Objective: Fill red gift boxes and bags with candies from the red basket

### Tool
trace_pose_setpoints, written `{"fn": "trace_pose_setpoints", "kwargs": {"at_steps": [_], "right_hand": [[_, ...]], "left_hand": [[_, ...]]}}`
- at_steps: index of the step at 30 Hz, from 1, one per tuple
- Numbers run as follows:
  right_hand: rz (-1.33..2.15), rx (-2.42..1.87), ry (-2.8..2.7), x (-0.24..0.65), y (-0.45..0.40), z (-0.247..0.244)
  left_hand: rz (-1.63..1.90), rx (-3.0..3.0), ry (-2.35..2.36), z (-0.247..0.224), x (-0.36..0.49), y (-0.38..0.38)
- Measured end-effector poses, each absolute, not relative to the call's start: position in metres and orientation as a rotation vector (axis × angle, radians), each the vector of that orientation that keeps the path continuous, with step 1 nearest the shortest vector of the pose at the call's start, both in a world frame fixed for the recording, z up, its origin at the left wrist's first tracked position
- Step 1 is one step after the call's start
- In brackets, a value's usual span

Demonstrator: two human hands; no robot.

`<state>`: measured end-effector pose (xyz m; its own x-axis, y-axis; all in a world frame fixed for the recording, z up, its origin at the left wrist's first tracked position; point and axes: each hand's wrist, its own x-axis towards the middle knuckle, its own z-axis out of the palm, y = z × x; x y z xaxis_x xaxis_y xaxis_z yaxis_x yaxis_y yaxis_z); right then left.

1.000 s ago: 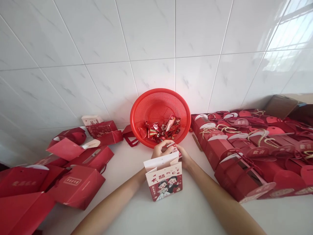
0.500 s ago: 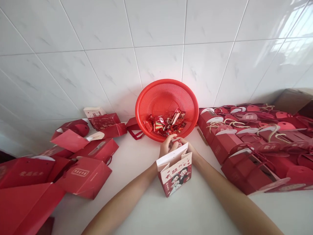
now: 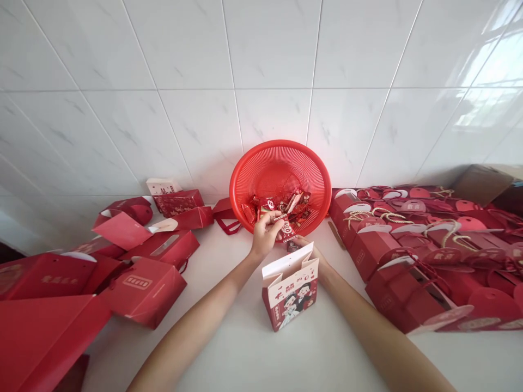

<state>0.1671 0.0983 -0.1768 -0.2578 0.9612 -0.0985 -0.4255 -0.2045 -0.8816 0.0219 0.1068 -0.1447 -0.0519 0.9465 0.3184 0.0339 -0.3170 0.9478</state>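
Note:
Between thumb and fingers, my left hand pinches a small red candy packet over the front rim of a red plastic basket. My right hand is at the packet's lower end, behind an open paper box; its fingers are partly hidden, and a dark wrapped piece shows at them. The red and cream box, printed with a cartoon couple, stands upright with its top open. Wrapped candies lie in the basket, which leans against the wall.
Red boxes lie in a loose pile at the left. Rows of red boxes with rope handles fill the right side. A brown cardboard box sits at the far right, by the tiled wall.
My left hand has moved up and left, bringing the red packet into clear view above the box. My right hand stays behind the box. The view has shifted slightly.

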Motion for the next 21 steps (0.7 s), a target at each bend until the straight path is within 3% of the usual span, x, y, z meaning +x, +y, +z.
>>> {"fn": "trace_pose_setpoints", "kwargs": {"at_steps": [8,16,21], "right_hand": [[1.836,-0.756,-0.835,0.166,0.102,-0.178],[1.893,-0.727,-0.818,0.166,0.104,-0.178],[1.876,-0.728,-0.824,0.165,0.102,-0.176]], "left_hand": [[1.719,1.438,1.35,-0.061,-0.002,0.17],[1.052,2.25,1.574,-0.077,-0.017,0.153],[0.556,2.418,1.704,-0.089,-0.014,0.139]]}}
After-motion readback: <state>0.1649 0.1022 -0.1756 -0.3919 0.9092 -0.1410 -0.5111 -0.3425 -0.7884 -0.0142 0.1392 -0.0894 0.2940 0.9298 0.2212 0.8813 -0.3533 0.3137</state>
